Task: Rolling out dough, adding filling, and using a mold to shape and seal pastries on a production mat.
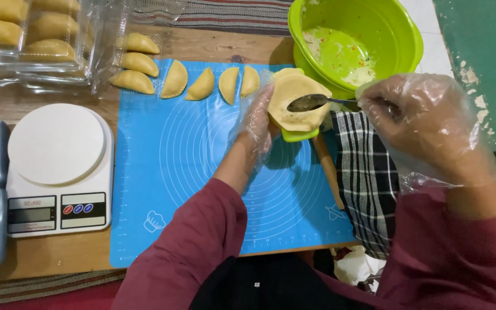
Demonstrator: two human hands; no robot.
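We see a round of yellow dough [297, 100] spread over a green press mould [299, 135], held above the upper right part of the blue silicone mat [167, 166]. Our left hand [256, 123], in a clear plastic glove, is cupped under the mould and dough, fingers wrapped round its left edge. Our right hand [423, 123], also gloved, is closed on the handle of a metal spoon [311, 102], whose bowl lies on the middle of the dough. Just behind the dough stands a green bowl [397, 40] with remnants of filling on its bottom. Below the right hand a black-and-white checked cloth [365, 178] lies on the wooden surface [58, 252], with a wooden stick [328, 169] beside it. Along the mat's top edge folded half-moon pastries [202, 84] lie in a row, more lying in clear plastic trays [41, 40] to the left. A white kitchen scale [58, 169] sits left of the mat.
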